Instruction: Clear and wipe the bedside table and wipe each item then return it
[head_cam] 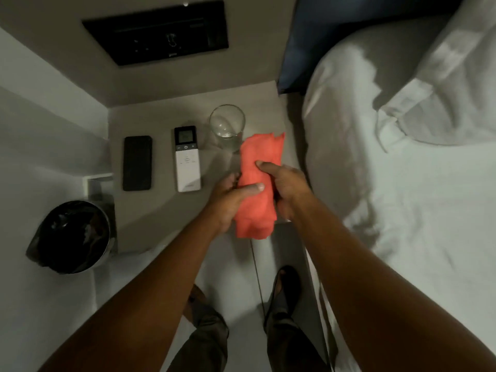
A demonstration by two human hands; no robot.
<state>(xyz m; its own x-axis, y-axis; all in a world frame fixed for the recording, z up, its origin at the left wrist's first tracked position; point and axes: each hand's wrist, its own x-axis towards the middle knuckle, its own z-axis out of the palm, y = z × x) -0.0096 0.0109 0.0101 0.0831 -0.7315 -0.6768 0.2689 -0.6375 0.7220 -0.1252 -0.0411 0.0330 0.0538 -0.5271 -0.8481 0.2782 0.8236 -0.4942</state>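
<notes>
We look down into a dim corner where grey walls (67, 124) meet, a dark panel (158, 33) set in the far wall, a white bed (402, 183) with a pillow (442, 84) on the right, and a black-lined bin (72, 237) on the pale floor (236, 264) at left.

Bare forearms, dark grey trousers (204, 345), dark open sandals (285, 280) on both feet.

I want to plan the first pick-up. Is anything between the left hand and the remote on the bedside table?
Nothing visible blocks it. The remote lies flat on the bedside table, with bare tabletop between it and the left hand. But both hands, left and right hand, are busy holding the orange cloth.
</notes>
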